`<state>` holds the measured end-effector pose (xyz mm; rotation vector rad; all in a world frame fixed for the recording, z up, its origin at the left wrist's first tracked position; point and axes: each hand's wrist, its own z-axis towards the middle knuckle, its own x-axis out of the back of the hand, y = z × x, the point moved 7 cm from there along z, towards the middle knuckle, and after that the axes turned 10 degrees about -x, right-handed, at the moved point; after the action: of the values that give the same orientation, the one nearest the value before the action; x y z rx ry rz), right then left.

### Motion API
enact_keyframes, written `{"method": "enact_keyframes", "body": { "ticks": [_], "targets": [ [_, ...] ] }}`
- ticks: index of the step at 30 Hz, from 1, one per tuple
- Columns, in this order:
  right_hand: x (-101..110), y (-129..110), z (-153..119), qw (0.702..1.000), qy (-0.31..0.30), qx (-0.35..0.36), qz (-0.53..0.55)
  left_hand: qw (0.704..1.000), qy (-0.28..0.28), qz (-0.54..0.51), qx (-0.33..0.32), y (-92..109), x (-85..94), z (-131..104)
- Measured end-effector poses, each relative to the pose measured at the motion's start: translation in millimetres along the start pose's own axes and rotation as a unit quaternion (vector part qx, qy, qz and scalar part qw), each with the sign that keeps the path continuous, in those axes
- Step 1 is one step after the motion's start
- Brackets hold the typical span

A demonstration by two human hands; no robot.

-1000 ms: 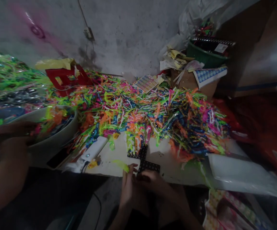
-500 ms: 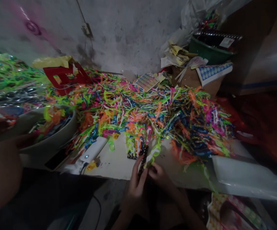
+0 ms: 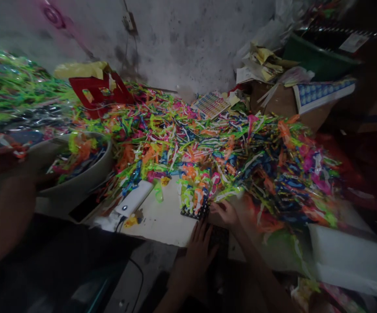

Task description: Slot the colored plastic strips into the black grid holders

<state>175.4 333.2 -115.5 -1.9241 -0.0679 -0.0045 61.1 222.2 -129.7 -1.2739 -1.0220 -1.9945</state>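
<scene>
My left hand [image 3: 201, 243] lies with its fingers spread at the table's front edge, just below a black perforated strip [image 3: 193, 214]. Colourful plastic figures [image 3: 193, 193] in green, orange and white stand packed together on that strip. Close to the strip's right end is my right hand [image 3: 226, 213], its thumb and fingers apart and nothing visible between them. A yellow-green figure [image 3: 229, 192] lies just above the right hand, by a pink one [image 3: 214, 181]. Both hands are dim and slightly blurred.
A heap of colourful plastic pieces [image 3: 175, 134] covers the table's back. A white power bank [image 3: 135, 198] lies on the left, beside a large bowl [image 3: 105, 163]. Another person's arm [image 3: 8, 217] reaches in at far left. Plastic-wrapped material [image 3: 348, 256] lies front right.
The view has shifted. My left hand has come off the black strip and spread flat lower down. My right hand has let go of the yellow-green figure, which now lies on the table.
</scene>
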Motion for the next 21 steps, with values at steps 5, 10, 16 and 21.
{"method": "enact_keyframes", "body": {
  "ticks": [5, 10, 16, 21],
  "targets": [
    [-2.1, -4.6, 4.1, 0.998, -0.025, 0.009, -0.050, 1.000, 0.007, -0.006, 0.014, -1.4, -6.8, 0.2],
    [-4.2, -12.4, 7.0, 0.997, -0.039, 0.001, -0.062, 1.000, 0.012, -0.016, 0.017, -1.5, -3.2, 1.8],
    [-1.1, -17.7, 17.0, 0.996, -0.045, -0.060, -0.053, 1.000, 0.021, -0.019, 0.013, -2.3, -1.6, 3.0],
    [-3.7, -28.1, 16.6, 0.994, -0.037, -0.066, -0.085, 0.999, 0.040, -0.004, 0.008, -6.0, -8.3, 0.4]
  ]
}}
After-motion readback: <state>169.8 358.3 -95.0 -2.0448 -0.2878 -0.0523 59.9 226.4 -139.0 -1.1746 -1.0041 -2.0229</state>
